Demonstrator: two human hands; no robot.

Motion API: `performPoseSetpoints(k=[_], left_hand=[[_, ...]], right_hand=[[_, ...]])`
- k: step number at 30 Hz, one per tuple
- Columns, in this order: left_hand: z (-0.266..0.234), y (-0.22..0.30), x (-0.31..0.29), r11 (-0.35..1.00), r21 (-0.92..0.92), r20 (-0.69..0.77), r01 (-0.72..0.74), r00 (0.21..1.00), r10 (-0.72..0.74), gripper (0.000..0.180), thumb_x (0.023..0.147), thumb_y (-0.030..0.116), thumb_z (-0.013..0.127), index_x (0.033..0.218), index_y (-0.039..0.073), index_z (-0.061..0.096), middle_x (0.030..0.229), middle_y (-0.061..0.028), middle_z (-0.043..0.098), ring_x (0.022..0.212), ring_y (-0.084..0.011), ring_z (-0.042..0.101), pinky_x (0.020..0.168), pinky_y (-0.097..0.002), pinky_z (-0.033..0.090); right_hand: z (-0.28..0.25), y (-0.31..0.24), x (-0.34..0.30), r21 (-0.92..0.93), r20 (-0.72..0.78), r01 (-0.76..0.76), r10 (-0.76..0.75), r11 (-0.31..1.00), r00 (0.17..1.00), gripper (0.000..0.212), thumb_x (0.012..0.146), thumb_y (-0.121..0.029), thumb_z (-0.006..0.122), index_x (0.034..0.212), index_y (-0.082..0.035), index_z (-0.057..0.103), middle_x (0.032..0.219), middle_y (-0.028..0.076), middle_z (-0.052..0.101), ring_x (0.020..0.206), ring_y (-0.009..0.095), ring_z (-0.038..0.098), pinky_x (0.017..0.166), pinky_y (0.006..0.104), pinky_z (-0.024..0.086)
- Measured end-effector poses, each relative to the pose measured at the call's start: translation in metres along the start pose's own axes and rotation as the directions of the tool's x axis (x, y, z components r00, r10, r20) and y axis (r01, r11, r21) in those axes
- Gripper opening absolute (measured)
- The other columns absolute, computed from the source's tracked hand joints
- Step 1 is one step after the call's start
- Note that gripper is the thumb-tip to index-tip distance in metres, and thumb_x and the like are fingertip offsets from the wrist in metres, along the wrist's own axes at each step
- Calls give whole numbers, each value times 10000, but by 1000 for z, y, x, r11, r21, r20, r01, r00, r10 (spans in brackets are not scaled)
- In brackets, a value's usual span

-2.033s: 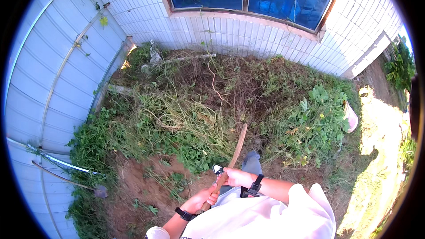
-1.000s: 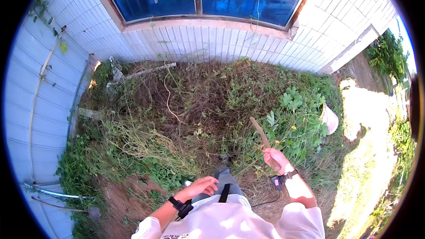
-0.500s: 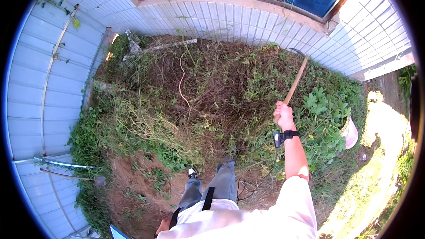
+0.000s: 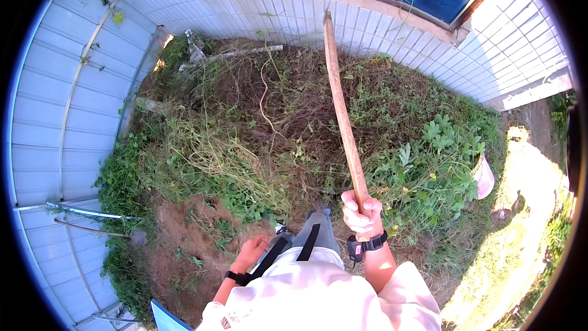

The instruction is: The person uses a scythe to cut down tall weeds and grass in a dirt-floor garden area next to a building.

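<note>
My right hand (image 4: pixel 362 216) is closed round the lower end of a long-handled sickle (image 4: pixel 344 110). Its wooden handle rises away from me toward the tiled wall. At the far tip the thin blade is hard to make out against the wall. My left hand (image 4: pixel 252 250) hangs beside my left thigh with its fingers loosely apart and nothing in them. Below the handle spreads a patch of weeds and dry vines (image 4: pixel 294 110), tangled in the middle and leafier on the right.
A tiled wall (image 4: pixel 282 18) with blue window panes closes the far side. White metal panels (image 4: pixel 40 141) stand on the left, where a long-handled tool (image 4: pixel 101 229) leans. A pink and white object (image 4: pixel 483 178) lies in the greenery at right. Bare soil (image 4: pixel 193 233) shows near my feet.
My right hand has come back toward my body and left, swinging the sickle up from the right side. My left hand has risen into fuller view beside my thigh.
</note>
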State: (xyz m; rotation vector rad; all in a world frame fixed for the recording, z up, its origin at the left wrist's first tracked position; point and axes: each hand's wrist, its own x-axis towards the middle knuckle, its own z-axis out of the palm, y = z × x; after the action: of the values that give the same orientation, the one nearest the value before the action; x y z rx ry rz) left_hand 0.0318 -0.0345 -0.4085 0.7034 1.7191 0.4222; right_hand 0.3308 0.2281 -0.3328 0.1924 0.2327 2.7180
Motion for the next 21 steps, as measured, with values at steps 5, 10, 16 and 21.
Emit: performPoseSetpoints(k=[5, 10, 16, 21], left_hand=[[-13, -15, 12, 990, 32, -3, -136, 991, 136, 229, 880, 177, 547, 1040, 18, 587, 826, -127, 683, 727, -214, 665, 690, -323, 516], [-25, -33, 3, 961, 145, -10, -234, 971, 238, 253, 886, 206, 551, 1056, 21, 582, 865, -130, 681, 776, -227, 671, 711, -335, 518], [-36, -83, -25, 961, 139, -48, -237, 968, 246, 252, 872, 234, 548, 1028, 42, 597, 845, -168, 675, 807, -312, 663, 714, -385, 513], [-49, -158, -52, 964, 179, -88, -199, 972, 217, 282, 888, 264, 539, 1029, 30, 608, 910, -159, 682, 837, -294, 665, 737, -371, 512]], right_hand=[[55, 48, 22, 43, -63, -38, 41, 998, 997, 262, 788, -145, 592, 871, -46, 365, 539, 50, 432, 352, 56, 358, 279, 193, 318], [72, 102, 37, -20, -91, -49, 47, 999, 995, 281, 790, -147, 622, 831, -69, 354, 527, 41, 428, 352, 63, 371, 285, 184, 318], [59, 167, 55, 116, 98, -109, 98, 987, 990, 302, 840, -142, 661, 784, -79, 371, 557, 14, 441, 395, 68, 398, 332, 192, 352], [55, 223, 71, -11, 55, -133, 134, 991, 989, 294, 871, -142, 648, 823, -91, 362, 596, -3, 431, 417, 59, 387, 354, 191, 343]])
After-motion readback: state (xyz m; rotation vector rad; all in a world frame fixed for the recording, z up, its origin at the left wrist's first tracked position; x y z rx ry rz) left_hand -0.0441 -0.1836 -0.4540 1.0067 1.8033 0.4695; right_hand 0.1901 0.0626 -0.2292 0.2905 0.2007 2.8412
